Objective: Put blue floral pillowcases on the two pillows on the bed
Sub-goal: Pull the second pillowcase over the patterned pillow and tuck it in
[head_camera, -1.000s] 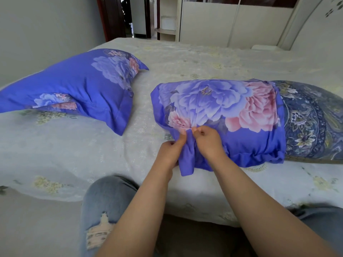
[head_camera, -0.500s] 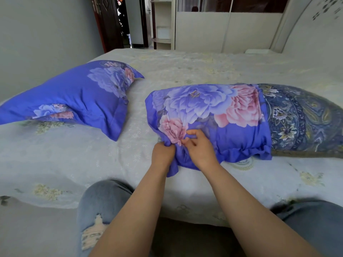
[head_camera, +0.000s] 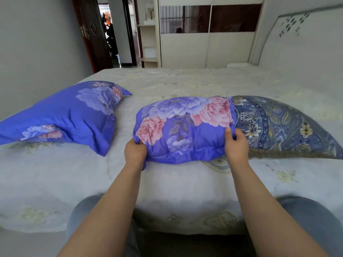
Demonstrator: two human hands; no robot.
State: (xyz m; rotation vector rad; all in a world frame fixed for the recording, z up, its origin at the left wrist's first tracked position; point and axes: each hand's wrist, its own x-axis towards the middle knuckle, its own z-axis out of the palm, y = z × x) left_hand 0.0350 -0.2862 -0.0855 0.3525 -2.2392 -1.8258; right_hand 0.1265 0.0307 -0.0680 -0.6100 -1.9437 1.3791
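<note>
A blue floral pillowcase [head_camera: 185,127] with pink and violet flowers covers the left half of a pillow [head_camera: 282,127] in dark paisley fabric, lying across the bed. My left hand [head_camera: 134,150] grips the pillowcase's closed left corner. My right hand [head_camera: 234,143] pinches the pillowcase's open edge on the near side, where the paisley fabric begins. The right half of that pillow is bare. A second pillow [head_camera: 70,115], fully inside a blue floral case, lies on the bed at the left.
The bed [head_camera: 185,182] has a pale floral cover and its near edge is against my knees in jeans. A white headboard [head_camera: 304,34] stands at the right, a wardrobe [head_camera: 204,49] behind, and an open doorway [head_camera: 109,34] at the back left.
My hands were together at the pillowcase's near left edge. They have spread apart: the left went to the left corner, the right to the open edge. The view has tilted up.
</note>
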